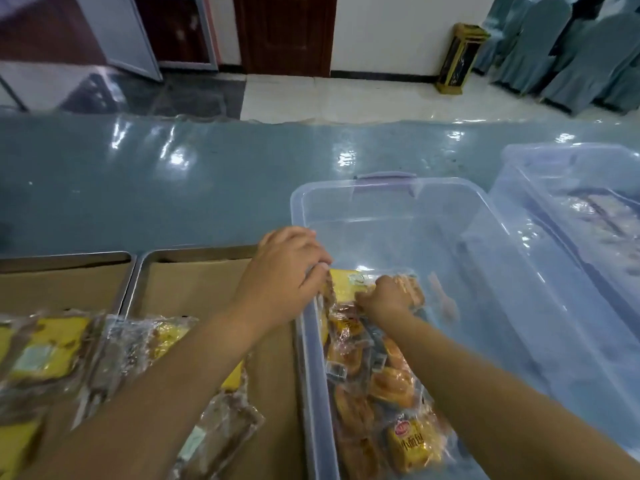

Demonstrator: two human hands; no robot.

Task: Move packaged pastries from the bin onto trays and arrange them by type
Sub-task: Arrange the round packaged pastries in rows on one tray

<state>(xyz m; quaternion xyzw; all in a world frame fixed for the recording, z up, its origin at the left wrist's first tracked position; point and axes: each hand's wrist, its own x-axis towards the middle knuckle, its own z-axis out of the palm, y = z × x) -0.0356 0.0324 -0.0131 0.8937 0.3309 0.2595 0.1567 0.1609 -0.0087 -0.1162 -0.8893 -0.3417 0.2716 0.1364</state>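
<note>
Pastries (377, 386) lie packed along the near-left side of the clear bin (443, 184), beside the paper-lined tray (194, 255). Your left hand (287, 271) and right hand (384, 296) both curl fingers tight onto the yellow packet (343, 289) at the rim. Risk: the slick wrapper slips, or drags its neighbours out, mixing types.
</note>
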